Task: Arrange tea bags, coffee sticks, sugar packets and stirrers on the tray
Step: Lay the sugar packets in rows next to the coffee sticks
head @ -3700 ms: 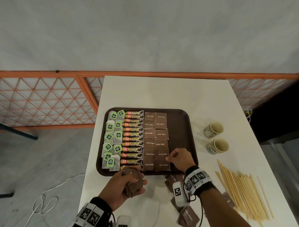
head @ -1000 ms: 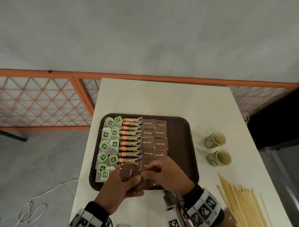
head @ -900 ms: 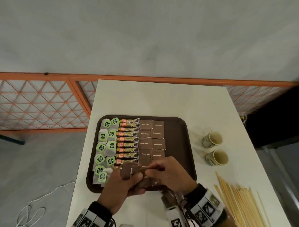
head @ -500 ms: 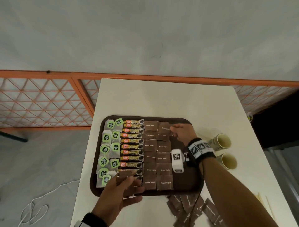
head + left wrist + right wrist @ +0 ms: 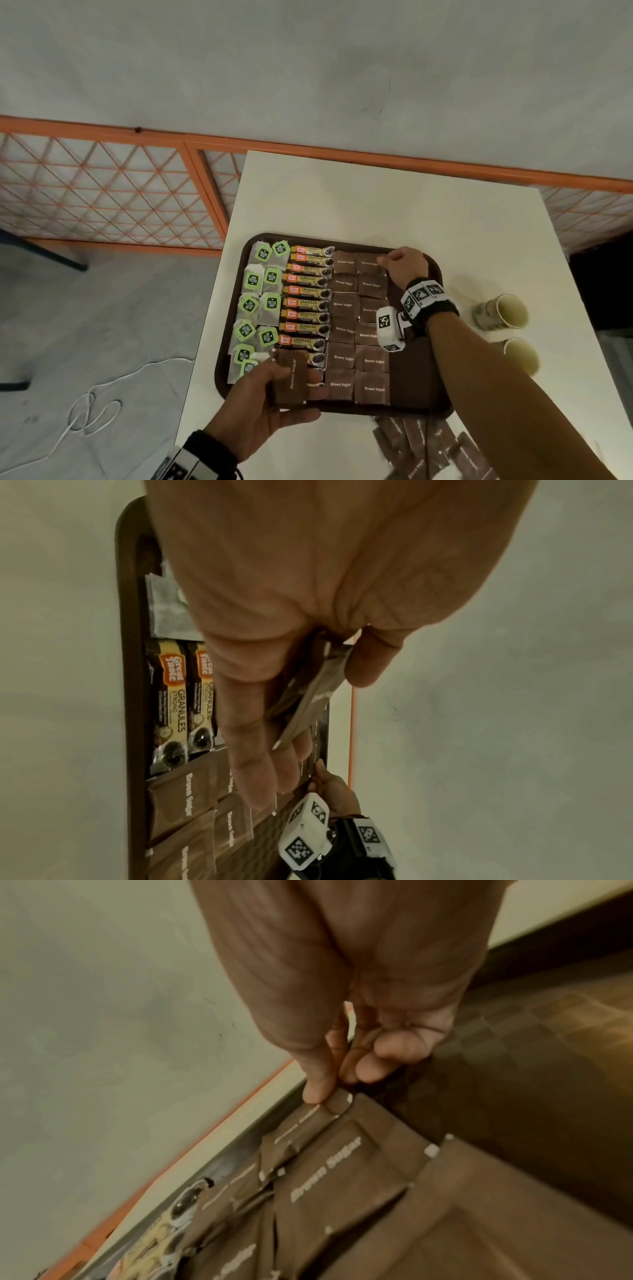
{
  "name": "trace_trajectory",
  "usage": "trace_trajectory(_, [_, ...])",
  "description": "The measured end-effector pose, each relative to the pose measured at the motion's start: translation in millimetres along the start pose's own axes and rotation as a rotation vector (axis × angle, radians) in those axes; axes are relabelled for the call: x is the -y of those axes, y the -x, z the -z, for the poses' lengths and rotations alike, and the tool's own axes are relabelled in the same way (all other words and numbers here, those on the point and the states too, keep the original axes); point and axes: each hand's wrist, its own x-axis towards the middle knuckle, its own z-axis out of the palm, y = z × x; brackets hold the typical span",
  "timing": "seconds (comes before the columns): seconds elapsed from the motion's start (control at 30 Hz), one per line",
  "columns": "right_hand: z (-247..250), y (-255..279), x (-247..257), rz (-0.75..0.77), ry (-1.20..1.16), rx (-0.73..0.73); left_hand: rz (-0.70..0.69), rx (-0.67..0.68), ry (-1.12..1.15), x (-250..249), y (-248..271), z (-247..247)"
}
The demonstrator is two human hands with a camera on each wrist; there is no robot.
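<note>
A dark brown tray [image 5: 440, 274] on the white table holds columns of green-tagged tea bags [image 5: 262, 305], coffee sticks [image 5: 306, 303] and brown sugar packets [image 5: 359, 329]. My left hand [image 5: 263, 394] grips a small stack of brown sugar packets [image 5: 291, 377] over the tray's near left corner; the stack [image 5: 308, 696] shows edge-on between thumb and fingers in the left wrist view. My right hand [image 5: 399, 265] reaches to the tray's far end and pinches the corner of the farthest sugar packet [image 5: 337, 1104] in the second column.
Two paper cups [image 5: 503, 313] stand right of the tray. Loose brown sugar packets [image 5: 428, 445] lie on the table near its front edge. An orange lattice fence [image 5: 102, 202] runs behind the table, and a white cable [image 5: 89, 407] lies on the floor at left.
My right hand took a packet from the stack in my left hand, then reached from the tray's near end to its far end. The left hand stayed by the near corner.
</note>
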Motion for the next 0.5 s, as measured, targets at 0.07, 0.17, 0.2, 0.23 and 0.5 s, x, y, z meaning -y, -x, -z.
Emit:
trace_trajectory(0.07, [4, 8, 3, 0.024, -0.025, -0.025, -0.005, 0.055, 0.025, 0, 1, 0])
trace_trajectory(0.17, [19, 43, 11, 0.185, -0.028, -0.03, -0.044, 0.112, 0.021, 0, 1, -3])
trace_trajectory(0.2, [25, 60, 13, 0.249, -0.032, 0.007, -0.053, 0.132, 0.017, 1, 1, -5])
trace_trajectory(0.23, [32, 78, 14, 0.305, -0.029, 0.071, -0.059, 0.15, 0.01, 3, 1, -6])
trace_trajectory(0.5, [54, 193, 1, 0.644, 0.064, 0.563, -0.16, 0.152, -0.41, 20, 4, -36])
